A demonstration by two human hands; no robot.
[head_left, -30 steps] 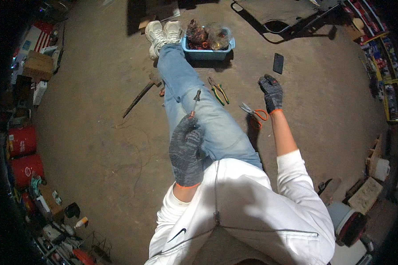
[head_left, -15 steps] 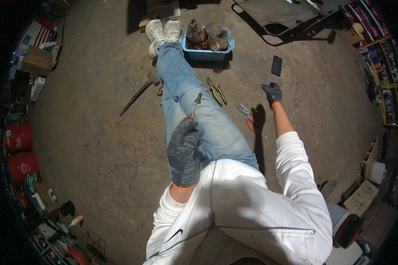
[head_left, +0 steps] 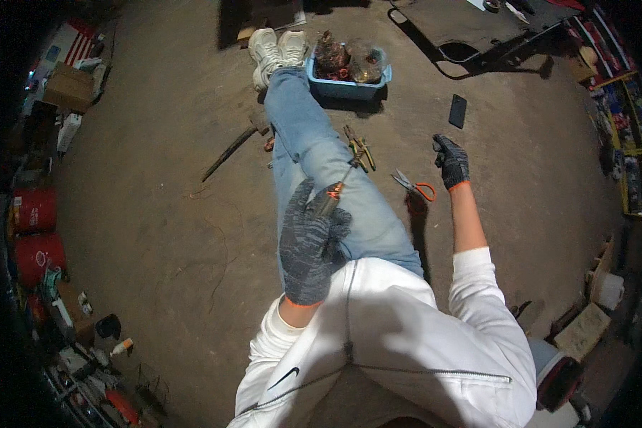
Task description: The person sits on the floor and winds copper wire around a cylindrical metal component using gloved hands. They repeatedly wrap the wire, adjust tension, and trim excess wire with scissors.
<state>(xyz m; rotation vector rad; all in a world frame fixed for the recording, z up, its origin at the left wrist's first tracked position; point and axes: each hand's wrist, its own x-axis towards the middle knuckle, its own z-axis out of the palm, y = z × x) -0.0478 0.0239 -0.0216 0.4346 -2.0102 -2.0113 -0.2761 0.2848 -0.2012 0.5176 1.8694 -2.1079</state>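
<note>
My left hand, in a dark grey knit glove, is raised over my thigh. It holds a small motor armature, a grey cylinder with copper windings and a thin shaft angled up to the right. My gloved right hand is over the floor on the right, its fingers curled; what they hold, if anything, is hidden. A black phone lies just beyond it. Scissors with orange handles lie nearer me. Pliers with green and yellow handles rest beside my leg.
By my shoes stands a blue tub of copper scrap and clear bags. Left of my leg lies a hammer. A black table frame is at the far right. Red drums line the left, shelves the right.
My left hand has turned, showing more of the armature's body, with its shaft tilting further right. My right hand stays near the phone. The whole view has shifted slightly.
</note>
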